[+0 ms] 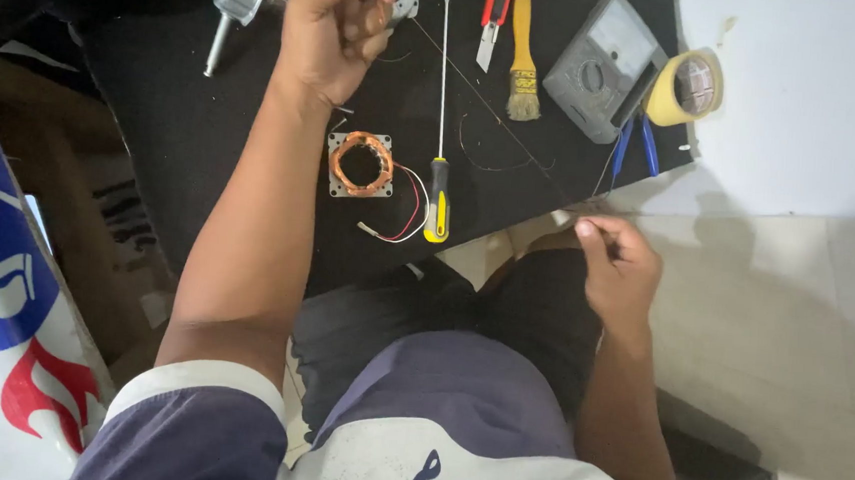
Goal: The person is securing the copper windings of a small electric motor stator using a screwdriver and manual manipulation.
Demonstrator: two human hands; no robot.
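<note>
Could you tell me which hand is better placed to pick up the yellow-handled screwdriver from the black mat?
Probably the right hand: it sits low, beside the screwdriver handle. The left hand is raised farther up the mat, clenched, apparently gripping the thin wire both hands pinch.

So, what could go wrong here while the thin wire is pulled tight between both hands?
The thin wire, stretched taut from the left hand to the right hand, might snap or cut skin. It passes above the screwdriver and near the brush, so it could snag them.
</note>
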